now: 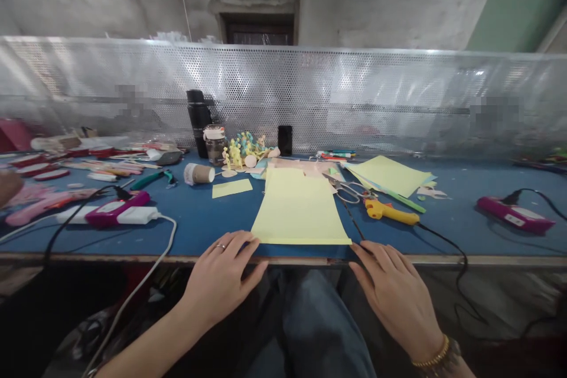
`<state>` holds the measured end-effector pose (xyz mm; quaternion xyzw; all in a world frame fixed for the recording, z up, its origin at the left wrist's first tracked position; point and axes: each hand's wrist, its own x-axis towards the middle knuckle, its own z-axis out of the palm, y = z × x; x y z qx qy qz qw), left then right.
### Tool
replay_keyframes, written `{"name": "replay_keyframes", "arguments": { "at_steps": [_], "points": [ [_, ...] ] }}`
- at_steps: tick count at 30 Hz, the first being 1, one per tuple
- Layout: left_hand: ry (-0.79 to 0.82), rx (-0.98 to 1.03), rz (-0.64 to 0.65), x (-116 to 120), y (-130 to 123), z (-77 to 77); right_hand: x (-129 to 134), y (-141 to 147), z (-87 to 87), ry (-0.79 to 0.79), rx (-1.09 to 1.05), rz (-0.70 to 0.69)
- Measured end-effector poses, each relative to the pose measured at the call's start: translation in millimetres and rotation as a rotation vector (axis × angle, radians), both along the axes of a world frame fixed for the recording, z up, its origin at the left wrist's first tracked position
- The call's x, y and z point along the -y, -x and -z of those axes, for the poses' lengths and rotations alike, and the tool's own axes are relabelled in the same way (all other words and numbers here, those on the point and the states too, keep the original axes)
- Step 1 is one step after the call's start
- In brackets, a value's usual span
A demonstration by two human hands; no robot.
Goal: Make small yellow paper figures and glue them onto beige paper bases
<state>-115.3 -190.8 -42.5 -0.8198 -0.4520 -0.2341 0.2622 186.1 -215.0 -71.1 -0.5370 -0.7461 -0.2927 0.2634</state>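
Observation:
A sheet of pale yellow paper (pixel 299 207) lies in front of me, a narrow folded strip running along its near edge. At its near left corner rests my left hand (pixel 225 269), fingertips touching the paper and thumb held apart below the table edge. My right hand (pixel 392 283) is at the near right corner, fingers stretched out and thumb apart, the fingertips at or just beside the fold. Neither hand grips the sheet. Beyond the paper's right side lie scissors (pixel 348 191) and a yellow glue gun (pixel 390 212) with a black cord.
More yellow sheets (pixel 390 176) lie at the right, a green strip beside them. A paper cup (pixel 199 174) lies on its side near a black bottle (pixel 199 124) and small yellow paper figures (pixel 243 150). Purple power strips (pixel 117 209) flank the workspace. A perforated metal screen (pixel 266 94) stands behind.

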Motion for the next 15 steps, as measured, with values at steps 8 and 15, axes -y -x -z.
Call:
{"name": "replay_keyframes", "arguments": {
  "at_steps": [8, 15],
  "points": [
    [0.084, 0.057, 0.02, -2.7, 7.7, 1.1, -3.3, 16.8, -7.1, -0.02, -0.114, -0.116],
    [0.64, 0.352, 0.09, -33.4, 18.3, -38.2, -10.9, 28.7, -21.0, 0.064, -0.059, -0.151]
  ]
}}
